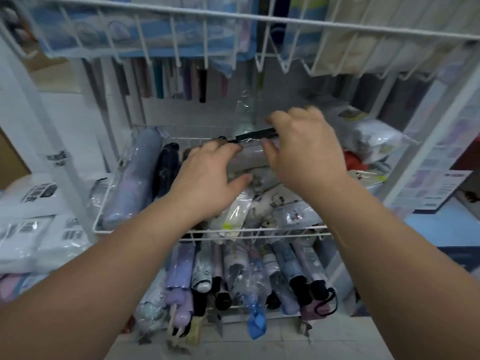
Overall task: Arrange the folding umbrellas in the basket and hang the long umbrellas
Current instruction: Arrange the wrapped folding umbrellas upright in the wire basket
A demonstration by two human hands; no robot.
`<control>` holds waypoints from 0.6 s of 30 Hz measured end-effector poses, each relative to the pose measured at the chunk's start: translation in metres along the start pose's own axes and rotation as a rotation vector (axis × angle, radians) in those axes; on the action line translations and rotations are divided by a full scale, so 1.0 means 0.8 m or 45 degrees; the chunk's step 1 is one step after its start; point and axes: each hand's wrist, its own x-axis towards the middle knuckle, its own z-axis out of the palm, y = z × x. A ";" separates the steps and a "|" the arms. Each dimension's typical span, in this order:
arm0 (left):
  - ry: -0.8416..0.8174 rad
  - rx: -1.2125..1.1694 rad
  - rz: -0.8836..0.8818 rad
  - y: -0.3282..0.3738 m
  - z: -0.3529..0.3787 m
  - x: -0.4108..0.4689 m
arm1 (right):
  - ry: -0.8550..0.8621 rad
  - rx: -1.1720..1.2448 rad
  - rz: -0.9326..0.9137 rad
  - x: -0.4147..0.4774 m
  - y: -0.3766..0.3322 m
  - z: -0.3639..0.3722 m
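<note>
Both bare forearms reach in over a white wire basket (104,224) set in the middle tier of a white rack. The left hand (207,178) lies palm down on a grey folding umbrella (249,162) lying crosswise on top of the pile, its fingers spread and its thumb out to the side, pressing rather than gripping. The right hand (306,149) curls over the same umbrella's far end, thumb and fingers pinched on its black handle (257,134), which is wrapped in crinkled clear plastic. Motion blur softens the knuckles.

Around them the basket is crowded. A lavender folding umbrella (135,178) in a glossy sleeve lies along the left wall, with a dark navy one (167,165) just beside it. Under the wrists sit pale, patterned umbrellas in cellophane, mostly hidden by the arms.

Below the basket's front rim, a lower row of folding umbrellas (233,276) points its handles toward me: purple, grey, black and blue, packed side by side, a black wrist strap (330,302) looping off the right-hand one. How they are held down there I cannot make out.

Overhead, an upper wire basket (259,19) cuts across the top, holding soft blue and cream packages. Behind it a line of long umbrellas (166,81) hangs upright, only their lower shafts visible. White plastic bags (33,224) with black print are stacked at the left, and a bagged bundle (374,141) sits at the right beside something red, too hidden to name.
</note>
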 end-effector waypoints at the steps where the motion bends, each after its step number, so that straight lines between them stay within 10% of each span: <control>1: -0.009 -0.066 0.000 0.014 0.005 0.005 | 0.028 -0.107 -0.008 0.001 0.017 -0.008; 6: -0.024 -0.305 -0.004 0.090 0.029 0.040 | -0.039 -0.457 0.192 -0.003 0.089 -0.038; 18: -0.040 -0.552 -0.046 0.174 0.055 0.088 | -0.268 -0.116 0.378 -0.016 0.140 -0.050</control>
